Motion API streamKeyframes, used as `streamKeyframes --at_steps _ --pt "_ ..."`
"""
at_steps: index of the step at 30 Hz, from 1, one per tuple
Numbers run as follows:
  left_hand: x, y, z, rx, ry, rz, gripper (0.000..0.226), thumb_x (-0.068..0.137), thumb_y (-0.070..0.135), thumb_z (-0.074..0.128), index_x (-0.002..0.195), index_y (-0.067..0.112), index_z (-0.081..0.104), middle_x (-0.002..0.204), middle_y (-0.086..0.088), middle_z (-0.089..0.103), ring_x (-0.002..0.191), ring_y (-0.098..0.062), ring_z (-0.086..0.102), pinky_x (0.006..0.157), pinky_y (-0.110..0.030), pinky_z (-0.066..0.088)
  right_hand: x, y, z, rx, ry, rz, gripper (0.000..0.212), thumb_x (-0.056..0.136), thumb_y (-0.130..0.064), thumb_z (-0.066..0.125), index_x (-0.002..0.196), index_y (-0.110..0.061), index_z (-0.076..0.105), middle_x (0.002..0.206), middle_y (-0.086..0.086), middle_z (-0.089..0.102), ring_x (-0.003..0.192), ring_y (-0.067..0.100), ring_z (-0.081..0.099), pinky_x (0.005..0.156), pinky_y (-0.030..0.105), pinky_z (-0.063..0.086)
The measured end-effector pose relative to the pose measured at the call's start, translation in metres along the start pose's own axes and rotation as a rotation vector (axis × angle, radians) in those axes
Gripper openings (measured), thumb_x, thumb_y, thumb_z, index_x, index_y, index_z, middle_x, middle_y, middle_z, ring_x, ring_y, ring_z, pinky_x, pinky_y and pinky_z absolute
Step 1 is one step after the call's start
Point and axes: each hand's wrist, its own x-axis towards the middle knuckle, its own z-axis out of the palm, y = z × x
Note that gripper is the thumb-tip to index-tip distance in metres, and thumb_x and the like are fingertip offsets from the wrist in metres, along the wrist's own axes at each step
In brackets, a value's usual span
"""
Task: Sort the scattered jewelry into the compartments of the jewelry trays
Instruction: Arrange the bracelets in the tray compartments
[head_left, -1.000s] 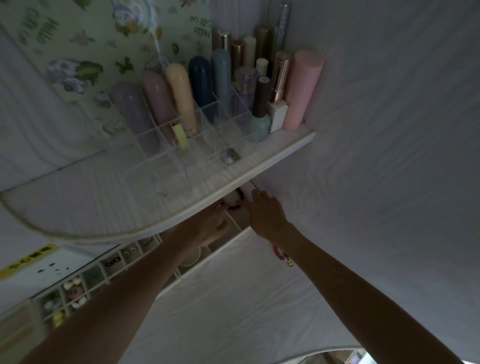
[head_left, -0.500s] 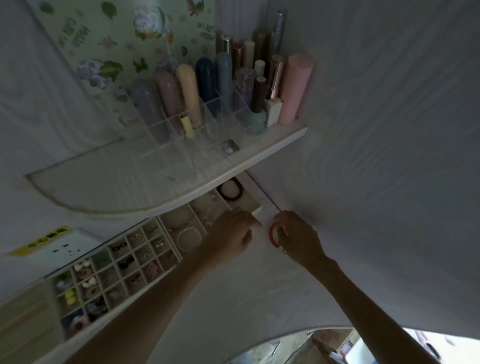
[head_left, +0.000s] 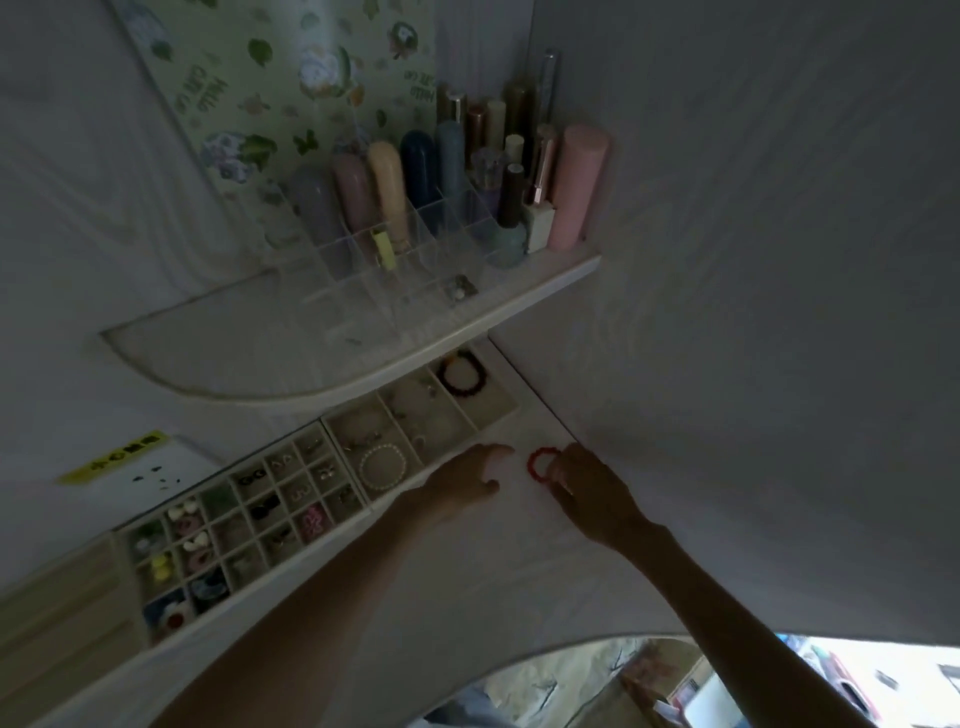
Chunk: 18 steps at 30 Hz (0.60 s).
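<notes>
A red bead bracelet (head_left: 530, 464) lies just off the right front corner of the beige large-compartment tray (head_left: 500, 420), on the white tabletop. My right hand (head_left: 589, 491) pinches the red bracelet's right side with thumb and fingertips. My left hand (head_left: 460, 483) rests at that tray's front edge, fingers loosely curled with nothing visible in them. In the tray lie a pearl bracelet (head_left: 362, 467) and, at the far end, a dark bead bracelet (head_left: 442, 378). To the left, a small-grid tray (head_left: 228, 474) holds several earrings and charms.
A white curved shelf (head_left: 363, 382) overhangs the backs of the trays and carries a clear organizer (head_left: 363, 275) with several cosmetic bottles. A white wall (head_left: 753, 312) stands close on the right. A white socket plate with a yellow label (head_left: 117, 457) is at the left.
Both hands have drawn back from under the shelf toward me. The right hand brought the red bracelet out to the tabletop beside the tray's corner; more of both trays shows.
</notes>
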Motion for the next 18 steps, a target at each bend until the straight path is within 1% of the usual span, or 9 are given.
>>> streamKeyframes --at_steps 2,3,4,5,7,10,13,15,18 --pt "-0.004 0.005 -0.002 -0.064 0.003 0.040 0.056 0.089 0.004 0.059 0.140 0.010 0.037 0.145 -0.009 0.038 0.134 -0.022 0.036 0.111 -0.033 0.030 0.000 -0.009 -0.009 0.190 -0.003 -0.019 0.010 0.095 -0.017 0.049 0.099 -0.022 0.056 0.101 0.007 0.062 0.094 0.016 0.056 0.081 0.025 0.043" --pt "-0.005 0.007 -0.003 -0.071 -0.003 0.062 0.055 0.088 0.007 0.062 0.138 0.009 0.040 0.143 -0.007 0.041 0.132 -0.019 0.039 0.109 -0.028 0.031 0.000 -0.010 -0.014 0.254 -0.018 -0.033 0.008 0.096 -0.017 0.048 0.095 -0.021 0.054 0.094 0.000 0.060 0.086 0.013 0.057 0.074 0.022 0.044" --pt "-0.007 0.009 -0.006 -0.075 -0.006 0.083 0.052 0.087 0.011 0.065 0.135 0.009 0.045 0.139 -0.005 0.046 0.127 -0.016 0.043 0.104 -0.020 0.034 0.001 -0.013 -0.019 0.287 -0.026 -0.050 0.010 0.096 -0.015 0.048 0.091 -0.023 0.051 0.089 -0.007 0.058 0.081 0.009 0.057 0.071 0.019 0.043" --pt "-0.008 0.011 -0.008 -0.083 -0.005 0.090 0.046 0.087 0.015 0.066 0.129 0.009 0.051 0.133 -0.003 0.053 0.120 -0.012 0.049 0.095 -0.011 0.036 0.002 -0.015 -0.024 0.320 -0.030 -0.070 0.014 0.096 -0.013 0.047 0.089 -0.025 0.049 0.087 -0.012 0.056 0.079 0.003 0.057 0.070 0.016 0.042" --pt "-0.011 0.012 -0.016 -0.089 0.037 0.095 0.032 0.088 0.022 0.065 0.116 0.007 0.062 0.119 -0.006 0.064 0.103 -0.008 0.057 0.077 -0.001 0.038 0.006 -0.023 -0.032 0.403 -0.011 -0.076 0.018 0.096 -0.011 0.046 0.087 -0.027 0.049 0.087 -0.013 0.057 0.079 0.001 0.059 0.071 0.012 0.044" --pt "-0.015 0.016 -0.029 -0.078 0.191 0.124 0.026 0.091 0.027 0.061 0.101 0.005 0.069 0.102 -0.009 0.071 0.091 -0.011 0.064 0.069 -0.005 0.040 0.019 -0.036 -0.041 0.499 0.055 -0.069 0.015 0.095 -0.005 0.048 0.087 -0.016 0.053 0.084 -0.006 0.061 0.079 0.007 0.061 0.072 0.014 0.045" --pt "-0.018 0.020 -0.045 -0.087 0.418 0.107 0.026 0.088 0.033 0.064 0.100 0.011 0.071 0.095 -0.002 0.072 0.089 -0.012 0.068 0.073 -0.015 0.049 0.037 -0.046 -0.043 0.520 0.145 -0.065 0.017 0.094 -0.003 0.048 0.087 -0.017 0.054 0.085 -0.004 0.062 0.079 0.009 0.061 0.072 0.010 0.042" --pt "-0.015 0.023 -0.055 -0.118 0.511 0.081 0.026 0.085 0.028 0.068 0.103 0.010 0.070 0.097 -0.003 0.072 0.088 -0.013 0.068 0.077 -0.020 0.052 0.051 -0.049 -0.039 0.540 0.208 -0.025 0.016 0.094 -0.005 0.049 0.087 -0.018 0.054 0.087 -0.007 0.061 0.080 0.011 0.060 0.072 0.012 0.043" --pt "-0.007 0.024 -0.067 -0.086 0.549 0.103 0.022 0.087 0.016 0.066 0.105 0.005 0.069 0.100 -0.007 0.072 0.090 -0.018 0.068 0.074 -0.012 0.049 0.070 -0.050 -0.027 0.552 0.265 0.041 0.018 0.093 -0.006 0.050 0.087 -0.022 0.054 0.084 -0.006 0.062 0.078 0.015 0.060 0.071 0.022 0.045"
